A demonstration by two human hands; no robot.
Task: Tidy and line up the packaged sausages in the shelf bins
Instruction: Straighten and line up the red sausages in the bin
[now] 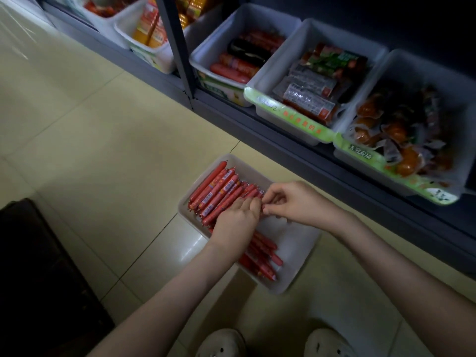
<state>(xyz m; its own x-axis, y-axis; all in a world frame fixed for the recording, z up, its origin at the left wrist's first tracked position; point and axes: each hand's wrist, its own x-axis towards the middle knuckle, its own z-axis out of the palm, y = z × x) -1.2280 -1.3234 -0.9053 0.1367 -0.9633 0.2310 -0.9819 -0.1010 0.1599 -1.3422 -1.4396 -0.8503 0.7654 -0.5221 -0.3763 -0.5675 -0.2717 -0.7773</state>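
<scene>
Left hand point(237, 222) presses sausages point(219, 191); right hand point(291, 202) pinches 1 beside bare bin floor point(296, 243).

Nothing reads cleanly. Green front strips point(296, 118) on the shelf bins point(306, 24), up and right of the right hand point(296, 202), carry white and orange Chinese characters, too blurred to read. The sausages point(219, 194) just left of that hand bear small white labels point(228, 188), illegible.

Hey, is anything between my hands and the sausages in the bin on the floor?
Nothing visible. The left hand rests on the red sausage sticks in the white bin, and the right hand pinches their ends.
</scene>
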